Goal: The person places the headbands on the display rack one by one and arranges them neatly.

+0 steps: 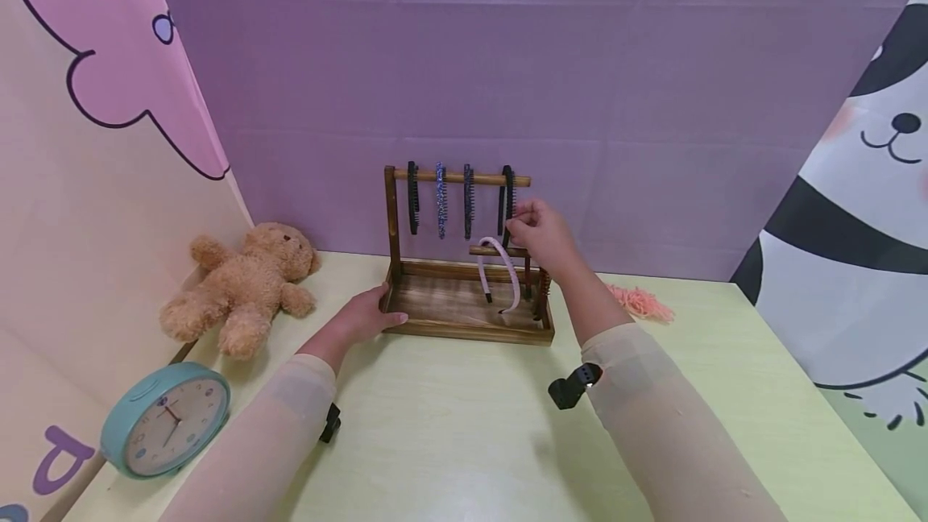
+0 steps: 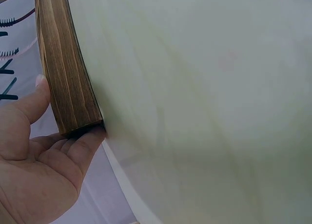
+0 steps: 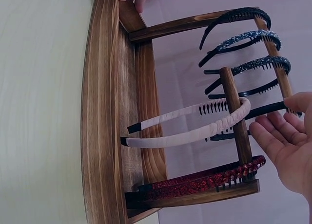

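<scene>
A brown wooden headband rack (image 1: 464, 332) with a shallow tray base stands on the table. My left hand (image 1: 358, 319) grips the tray's left end, thumb at the front. At the right end of the upper bar, my right hand (image 1: 540, 234) pinches a black headband (image 1: 509, 184) that hangs there. Further left on that bar hang a dark glittery headband (image 1: 468, 200), a blue glittery one (image 1: 441, 200) and a black toothed one (image 1: 412, 200). The lower bar carries a pale pink headband (image 3: 195, 134) and a red sequined headband (image 3: 204, 177), both plain in the right wrist view.
To the left lie a brown teddy bear (image 1: 246, 284) and a teal clock (image 1: 170, 421). Some pink stringy material (image 1: 641, 302) lies right of the rack, partly behind my right forearm. A purple backdrop (image 1: 565, 63) rises behind the table (image 1: 464, 425).
</scene>
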{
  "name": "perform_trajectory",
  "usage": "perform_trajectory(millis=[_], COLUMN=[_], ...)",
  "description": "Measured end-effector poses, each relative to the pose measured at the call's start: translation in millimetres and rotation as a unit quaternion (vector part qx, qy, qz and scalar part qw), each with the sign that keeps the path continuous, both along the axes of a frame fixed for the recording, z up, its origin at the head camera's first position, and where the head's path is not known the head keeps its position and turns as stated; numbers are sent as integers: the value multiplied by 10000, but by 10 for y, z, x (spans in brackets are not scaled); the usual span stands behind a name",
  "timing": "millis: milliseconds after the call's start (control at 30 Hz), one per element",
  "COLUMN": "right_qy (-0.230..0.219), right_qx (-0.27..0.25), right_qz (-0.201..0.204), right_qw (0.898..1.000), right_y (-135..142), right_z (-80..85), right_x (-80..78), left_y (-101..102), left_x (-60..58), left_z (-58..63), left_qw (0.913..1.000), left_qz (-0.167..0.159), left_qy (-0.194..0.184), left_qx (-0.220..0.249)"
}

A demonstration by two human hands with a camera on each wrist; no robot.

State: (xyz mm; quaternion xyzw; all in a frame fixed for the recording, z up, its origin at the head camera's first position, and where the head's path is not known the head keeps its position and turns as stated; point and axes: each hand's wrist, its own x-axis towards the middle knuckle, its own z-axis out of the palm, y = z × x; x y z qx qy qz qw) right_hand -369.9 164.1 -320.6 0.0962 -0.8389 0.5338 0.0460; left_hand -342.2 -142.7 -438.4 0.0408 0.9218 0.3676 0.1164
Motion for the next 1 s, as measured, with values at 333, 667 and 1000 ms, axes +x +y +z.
perform_trajectory(millis=[333,667,1000], right_qy=[22,334,1154], right_qx=[-86,232,1943], right_qz=[-111,-179,-185], right_qw=[9999,9990,9740], right_y=[42,88,340], right_z=[5,81,149], right_x=[32,108,515], left_y=[44,56,-101], left_x=[4,-4,106], left_z=[-6,21,189], left_qw=[10000,9999,9960], left_qz=[-22,-119,-89], left_qy=[-48,-95,318], left_qx=[56,-31,-827])
